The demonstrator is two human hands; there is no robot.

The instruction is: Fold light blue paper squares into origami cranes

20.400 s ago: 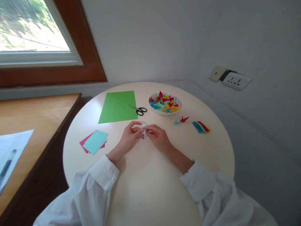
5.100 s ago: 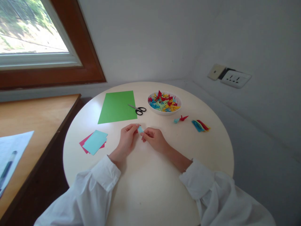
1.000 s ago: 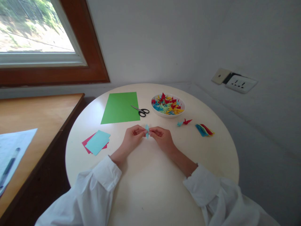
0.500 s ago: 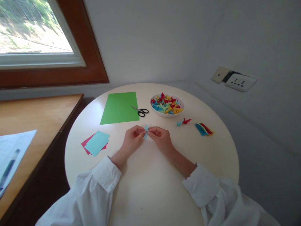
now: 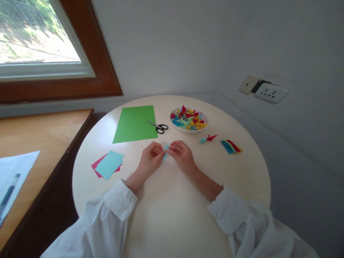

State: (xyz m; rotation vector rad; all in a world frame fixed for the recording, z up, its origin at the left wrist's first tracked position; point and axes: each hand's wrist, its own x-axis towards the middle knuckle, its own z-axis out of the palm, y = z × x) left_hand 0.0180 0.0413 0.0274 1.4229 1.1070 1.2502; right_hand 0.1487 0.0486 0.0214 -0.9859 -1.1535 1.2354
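Note:
A small folded piece of light blue paper (image 5: 166,152) is pinched between my two hands over the middle of the round table. My left hand (image 5: 152,156) grips its left side between thumb and fingers. From the right, my right hand (image 5: 182,154) pinches it with thumb and forefinger. The paper's exact folds are too small to make out. Just beyond my hands lie black-handled scissors (image 5: 160,128), their blades resting on a green sheet (image 5: 135,123). A white bowl (image 5: 189,132) full of colourful folded paper cranes stands behind my right hand.
On the left of the table (image 5: 172,215) are light blue and pink paper squares (image 5: 109,165). A red paper crane (image 5: 211,137) and a light blue folded piece (image 5: 202,141) lie right, beside a fanned stack of coloured papers (image 5: 231,147). A wooden desk (image 5: 45,129) adjoins at left.
The light blue paper has tilted slightly between my fingers, its top leaning right. My right-hand fingers have shifted a little on it. The whole view has moved slightly.

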